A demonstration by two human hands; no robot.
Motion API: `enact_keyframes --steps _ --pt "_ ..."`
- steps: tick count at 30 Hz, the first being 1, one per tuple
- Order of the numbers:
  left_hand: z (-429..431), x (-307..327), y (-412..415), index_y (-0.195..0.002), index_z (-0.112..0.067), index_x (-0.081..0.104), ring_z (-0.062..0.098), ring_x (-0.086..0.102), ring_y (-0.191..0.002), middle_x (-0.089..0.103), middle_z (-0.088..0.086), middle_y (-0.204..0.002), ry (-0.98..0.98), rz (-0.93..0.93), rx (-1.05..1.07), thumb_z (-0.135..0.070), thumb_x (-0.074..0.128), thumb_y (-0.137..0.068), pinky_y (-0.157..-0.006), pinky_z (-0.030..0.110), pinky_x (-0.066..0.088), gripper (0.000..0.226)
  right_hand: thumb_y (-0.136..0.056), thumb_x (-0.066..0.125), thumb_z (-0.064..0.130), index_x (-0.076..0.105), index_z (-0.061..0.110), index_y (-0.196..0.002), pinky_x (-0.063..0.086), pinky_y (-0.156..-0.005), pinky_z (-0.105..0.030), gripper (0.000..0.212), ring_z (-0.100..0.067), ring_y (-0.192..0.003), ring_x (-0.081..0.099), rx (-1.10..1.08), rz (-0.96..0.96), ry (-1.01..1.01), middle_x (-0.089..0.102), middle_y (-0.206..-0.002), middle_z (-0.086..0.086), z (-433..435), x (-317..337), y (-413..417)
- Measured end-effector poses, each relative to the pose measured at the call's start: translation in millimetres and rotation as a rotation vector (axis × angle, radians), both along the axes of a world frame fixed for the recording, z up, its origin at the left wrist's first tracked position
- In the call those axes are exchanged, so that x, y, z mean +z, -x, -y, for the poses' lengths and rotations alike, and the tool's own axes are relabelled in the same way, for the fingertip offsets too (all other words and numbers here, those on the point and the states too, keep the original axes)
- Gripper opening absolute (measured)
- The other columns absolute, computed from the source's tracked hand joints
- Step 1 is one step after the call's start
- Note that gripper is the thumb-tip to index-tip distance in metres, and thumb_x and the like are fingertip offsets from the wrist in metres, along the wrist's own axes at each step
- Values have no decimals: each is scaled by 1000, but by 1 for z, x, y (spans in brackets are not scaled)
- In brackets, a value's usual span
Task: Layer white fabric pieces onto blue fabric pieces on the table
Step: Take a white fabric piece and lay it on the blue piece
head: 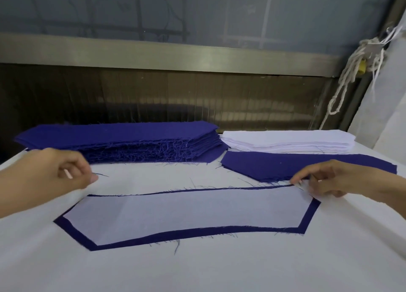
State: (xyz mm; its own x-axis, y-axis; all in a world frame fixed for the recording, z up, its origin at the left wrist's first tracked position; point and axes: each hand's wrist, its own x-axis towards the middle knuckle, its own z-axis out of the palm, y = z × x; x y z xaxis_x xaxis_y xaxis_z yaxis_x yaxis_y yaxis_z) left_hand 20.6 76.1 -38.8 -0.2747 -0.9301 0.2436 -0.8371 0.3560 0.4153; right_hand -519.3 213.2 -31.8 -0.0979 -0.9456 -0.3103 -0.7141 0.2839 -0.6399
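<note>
A thin, limp white fabric piece (182,214) lies on a long blue fabric piece (87,243) mid-table — best taken by its corners. The right hand (325,179) pinches its far right corner; the left hand (66,170) hovers, fingers curled together, holding nothing I can make out.

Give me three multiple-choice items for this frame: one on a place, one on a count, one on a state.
1. Where is the stack of white fabric pieces?
A. Right of the blue stack, at the table's far side
B. In front of the left hand
C. Under the blue stack

2. How many single blue pieces lie apart from the stack of blue fabric pieces?
A. None
B. Two
C. Five

3. What state is the near blue piece in?
A. Bare
B. Folded in half
C. Covered by a white piece, with a blue border showing

Answers: 1 A, the white stack sits just right of the blue one. 2 B, the near piece and a bare blue piece behind it. 3 C, blue shows only around the white piece's edges, where the right hand touches its far corner.
</note>
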Motion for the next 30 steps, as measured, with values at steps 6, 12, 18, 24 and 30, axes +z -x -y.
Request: enact_keyframes --steps 6,12,18,24,30 --pt "-6 34 104 -79 -39 63 -5 61 -73 65 -17 -66 214 37 -218 -33 74 -81 -56 16 45 13 -94 65 12 76 5 -95 26 -45 -22 12 -13 -50 35 -317 115 132 47 -60 -5 20 13 22" --pt "9 33 207 -107 -32 66 0 56 -88 62 -22 -90 333 34 -396 -31 65 -92 -80 26 53 15 -92 70 18 72 3 -99 32 -48 -23 17 -18 -60 42 -638 53 313 55 -77 -8 45 14 68" --pt "36 18 287 -127 -26 63 10 51 -107 64 -10 -117 461 168 -475 -34 49 -102 -90 28 48 30 -95 66 15 72 -2 -111 36 -57 -27 24 -25 -81 48 -742 -6 544 61 -98 -15 71 7 136" --pt "58 17 335 -107 -13 65 22 46 -112 61 1 -121 398 525 -443 -32 37 -107 -93 35 43 33 -94 61 13 74 -7 -98 49 -85 -42 24 -42 -97 62 -872 -268 574 70 -102 -25 97 -11 183" --pt "75 12 357 -102 -15 66 20 48 -106 64 0 -108 400 572 -428 -27 41 -105 -86 31 40 27 -95 58 17 77 3 -98 47 -85 -38 23 -40 -93 61 -882 -479 459 70 -109 -20 106 -20 200"
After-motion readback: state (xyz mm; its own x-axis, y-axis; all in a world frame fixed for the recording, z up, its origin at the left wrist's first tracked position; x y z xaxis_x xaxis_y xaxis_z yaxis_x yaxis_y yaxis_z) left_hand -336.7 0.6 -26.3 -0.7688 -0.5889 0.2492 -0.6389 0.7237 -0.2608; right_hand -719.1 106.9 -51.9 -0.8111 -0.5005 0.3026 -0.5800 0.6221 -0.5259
